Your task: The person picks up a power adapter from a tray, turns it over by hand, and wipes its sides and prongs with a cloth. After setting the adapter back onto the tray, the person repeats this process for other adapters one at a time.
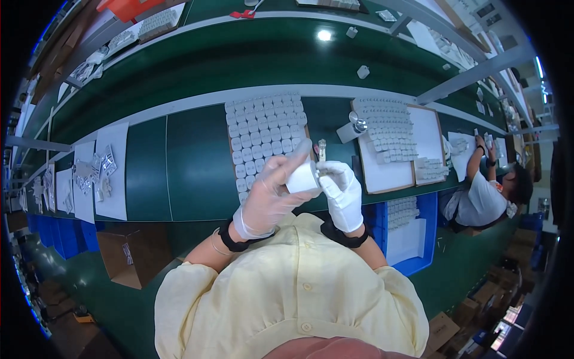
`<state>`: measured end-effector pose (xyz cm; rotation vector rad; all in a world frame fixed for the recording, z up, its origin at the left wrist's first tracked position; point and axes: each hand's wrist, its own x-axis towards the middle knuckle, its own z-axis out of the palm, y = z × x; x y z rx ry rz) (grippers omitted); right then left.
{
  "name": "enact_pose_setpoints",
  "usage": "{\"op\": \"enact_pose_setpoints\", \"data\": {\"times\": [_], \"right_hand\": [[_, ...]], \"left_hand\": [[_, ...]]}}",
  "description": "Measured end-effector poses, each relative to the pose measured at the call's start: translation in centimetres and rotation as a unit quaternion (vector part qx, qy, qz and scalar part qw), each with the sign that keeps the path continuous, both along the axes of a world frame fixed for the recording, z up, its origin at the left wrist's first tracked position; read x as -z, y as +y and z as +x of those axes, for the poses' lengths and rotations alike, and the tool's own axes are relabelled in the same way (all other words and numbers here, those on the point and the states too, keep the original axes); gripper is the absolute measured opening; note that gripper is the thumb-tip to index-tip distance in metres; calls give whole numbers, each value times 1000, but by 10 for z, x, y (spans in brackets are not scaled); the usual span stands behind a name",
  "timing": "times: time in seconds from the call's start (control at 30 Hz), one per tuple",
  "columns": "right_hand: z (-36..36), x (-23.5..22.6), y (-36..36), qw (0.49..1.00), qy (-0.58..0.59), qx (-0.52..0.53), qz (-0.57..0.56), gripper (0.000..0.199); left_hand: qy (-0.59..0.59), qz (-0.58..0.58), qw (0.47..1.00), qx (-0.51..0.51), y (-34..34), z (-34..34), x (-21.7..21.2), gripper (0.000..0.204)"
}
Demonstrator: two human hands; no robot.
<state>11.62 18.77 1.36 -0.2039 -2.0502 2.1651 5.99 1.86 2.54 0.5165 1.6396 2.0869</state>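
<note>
In my left hand (266, 194), in a thin translucent glove, the fingers are closed around a small white plastic housing (302, 179) with a rounded end. My right hand (343, 196) wears a white glove. Its thumb and fingers are pinched together against the housing's right side, and whatever lies between them is too small to tell. Just beyond the hands lies a small pale, metallic-looking piece (322, 149). A tray of white square pieces in rows (263, 119) spreads behind my left hand, partly covered by it.
Right of my hands stands a white bottle with a metal top (347, 131), beside a board with stacked white pieces (385, 128). Below the table edge are a blue crate (431, 239) and a cardboard box (134, 254). Plastic bags (106, 167) lie left. A co-worker (484, 191) sits right.
</note>
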Motion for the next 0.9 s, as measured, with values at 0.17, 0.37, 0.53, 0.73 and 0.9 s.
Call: {"op": "enact_pose_setpoints", "data": {"times": [0.17,0.37,0.53,0.73,0.9], "right_hand": [[-3,9,3,998,19,31,45,26],[-19,-6,-10,978,88,6,190,17],[-58,22,-5,924,156,-33,348,20],[-198,67,25,996,-76,45,35,13],[-337,161,105,897,-45,167,407,21]], "left_hand": [[24,-38,999,14,0,0,0,68],[245,-156,957,-12,-3,-2,8,65],[103,-207,973,-8,0,-17,13,58],[-170,15,958,-231,-27,-51,34,40],[-179,-69,962,-196,-74,-55,53,30]]}}
